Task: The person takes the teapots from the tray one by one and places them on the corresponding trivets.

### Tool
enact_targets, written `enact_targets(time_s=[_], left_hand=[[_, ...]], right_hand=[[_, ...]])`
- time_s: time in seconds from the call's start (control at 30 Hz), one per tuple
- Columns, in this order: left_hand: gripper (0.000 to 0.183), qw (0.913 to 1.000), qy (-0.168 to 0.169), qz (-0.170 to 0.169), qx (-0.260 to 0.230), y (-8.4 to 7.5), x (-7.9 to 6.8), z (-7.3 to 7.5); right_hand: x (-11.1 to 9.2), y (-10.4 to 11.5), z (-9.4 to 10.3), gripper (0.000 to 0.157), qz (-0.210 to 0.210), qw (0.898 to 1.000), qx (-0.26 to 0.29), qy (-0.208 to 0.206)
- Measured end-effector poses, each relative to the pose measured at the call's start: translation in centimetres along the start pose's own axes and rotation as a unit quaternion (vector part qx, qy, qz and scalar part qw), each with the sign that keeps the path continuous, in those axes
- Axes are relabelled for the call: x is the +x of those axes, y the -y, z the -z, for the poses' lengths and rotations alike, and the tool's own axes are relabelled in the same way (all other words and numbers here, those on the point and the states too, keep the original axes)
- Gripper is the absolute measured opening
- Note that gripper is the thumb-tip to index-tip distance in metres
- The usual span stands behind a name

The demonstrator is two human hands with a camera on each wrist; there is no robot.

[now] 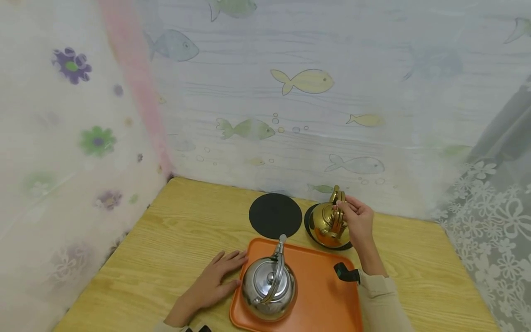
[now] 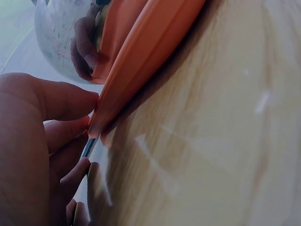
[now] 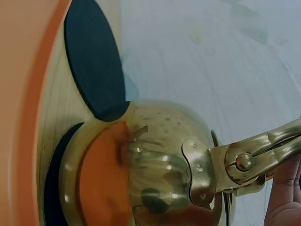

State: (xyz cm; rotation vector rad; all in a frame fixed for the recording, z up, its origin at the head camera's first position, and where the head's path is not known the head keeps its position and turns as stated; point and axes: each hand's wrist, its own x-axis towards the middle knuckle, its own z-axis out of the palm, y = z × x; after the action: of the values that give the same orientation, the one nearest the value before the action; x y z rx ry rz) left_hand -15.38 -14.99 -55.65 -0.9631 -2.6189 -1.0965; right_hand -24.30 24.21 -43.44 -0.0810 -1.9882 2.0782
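Note:
My right hand (image 1: 360, 221) holds the upright handle of a gold kettle (image 1: 320, 222), fingers and thumb closed on it. The kettle stands on a round black mat (image 1: 342, 247) behind the tray; in the right wrist view its shiny body (image 3: 164, 155) sits over that dark disc. A silver kettle (image 1: 265, 310), its handle raised, stands on the left part of an orange tray (image 1: 325, 290). Beside it my left hand (image 1: 215, 280) lies with extended fingers against the tray's left edge. In the left wrist view, fingertips touch the tray rim (image 2: 141, 56).
A second round black mat (image 1: 275, 216) lies bare behind the tray, left of the gold kettle. The wooden table (image 1: 174, 221) meets a fish-patterned curtain (image 1: 249, 152) at the back. A flowered curtain (image 1: 54, 184) hangs at the left, white lace (image 1: 498, 249) at the right.

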Motion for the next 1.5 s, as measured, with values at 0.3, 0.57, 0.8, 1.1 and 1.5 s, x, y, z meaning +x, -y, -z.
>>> enact_targets(time_s=[0.3, 0.57, 0.8, 1.1, 1.5], left_hand=[[0.050, 0.9999, -0.007, -0.007, 0.010, 0.0, -0.1, 0.0], [0.051, 1.0000, 0.003, 0.002, 0.009, 0.0, 0.1, 0.1], [0.052, 0.9999, 0.005, 0.008, 0.006, -0.2, 0.2, 0.3], [0.052, 1.0000, 0.005, 0.002, 0.004, -0.2, 0.2, 0.1], [0.051, 1.0000, 0.001, 0.000, 0.005, -0.1, 0.0, -0.1]], right_hand=[[0.8, -0.5, -0.4, 0.052, -0.019, 1.000, -0.002, -0.013], [1.1, -0.5, -0.6, 0.057, -0.039, 0.999, 0.032, -0.007], [1.2, -0.3, -0.8, 0.058, -0.055, 0.996, 0.068, 0.003], [0.6, 0.3, -0.4, 0.060, -0.064, 0.996, 0.065, 0.022], [0.4, 0.4, -0.4, 0.060, -0.073, 0.996, 0.038, 0.022]])
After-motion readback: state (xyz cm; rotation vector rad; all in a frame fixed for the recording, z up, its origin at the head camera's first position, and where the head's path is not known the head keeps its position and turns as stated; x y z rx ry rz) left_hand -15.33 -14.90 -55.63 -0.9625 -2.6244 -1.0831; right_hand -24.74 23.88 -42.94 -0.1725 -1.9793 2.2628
